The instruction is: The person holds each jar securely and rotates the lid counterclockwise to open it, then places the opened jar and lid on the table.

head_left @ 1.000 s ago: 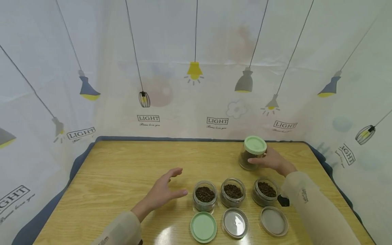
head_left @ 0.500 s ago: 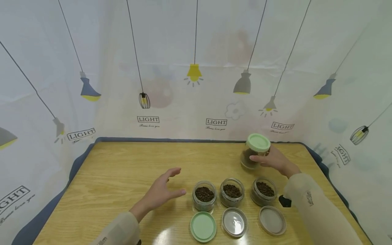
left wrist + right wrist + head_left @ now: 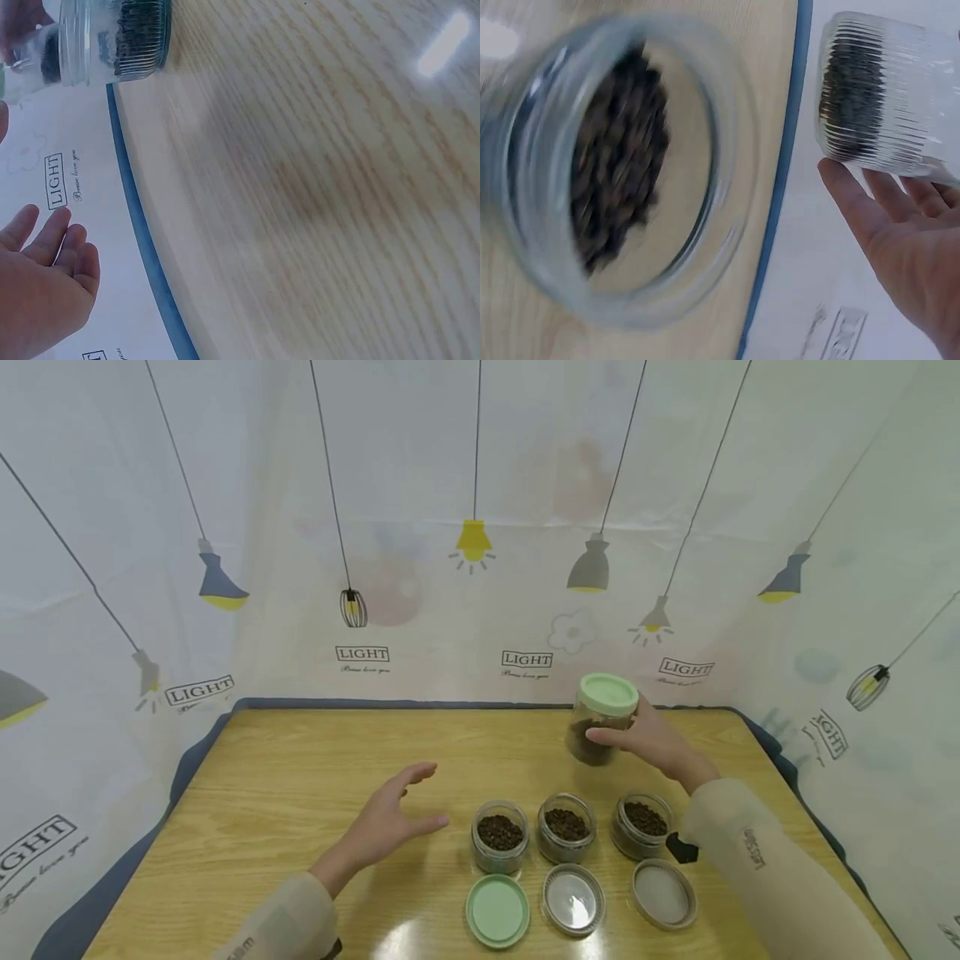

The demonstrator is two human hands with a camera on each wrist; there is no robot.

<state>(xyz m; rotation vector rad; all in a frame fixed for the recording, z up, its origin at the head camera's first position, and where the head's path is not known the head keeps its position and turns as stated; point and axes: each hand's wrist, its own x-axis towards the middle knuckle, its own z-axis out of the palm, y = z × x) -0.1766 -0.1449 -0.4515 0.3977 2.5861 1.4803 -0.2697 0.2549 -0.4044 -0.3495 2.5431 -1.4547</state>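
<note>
My right hand (image 3: 663,743) grips a ribbed glass jar (image 3: 587,743) with a light green lid (image 3: 609,695), held above the table's back right part. Dark beans, which look like coffee beans, fill its lower part in the right wrist view, where the jar (image 3: 859,94) shows against the fingers. My left hand (image 3: 386,818) hovers with fingers spread and thumb apart, holding nothing, just left of the nearest uncovered bean jar (image 3: 500,843). Two more uncovered bean jars, a middle one (image 3: 567,839) and a right one (image 3: 640,833), stand beside it in a row.
In front of the jars lie a green lid (image 3: 497,912), a clear lid (image 3: 573,900) and a greyish lid (image 3: 663,895). Wooden tabletop (image 3: 300,768) extends to the left. A lamp-printed white curtain (image 3: 420,635) hangs behind the table's back edge.
My right hand has moved the lidded jar left and a little upward. My left hand has shifted only slightly. The uncovered jars and loose lids stay in place.
</note>
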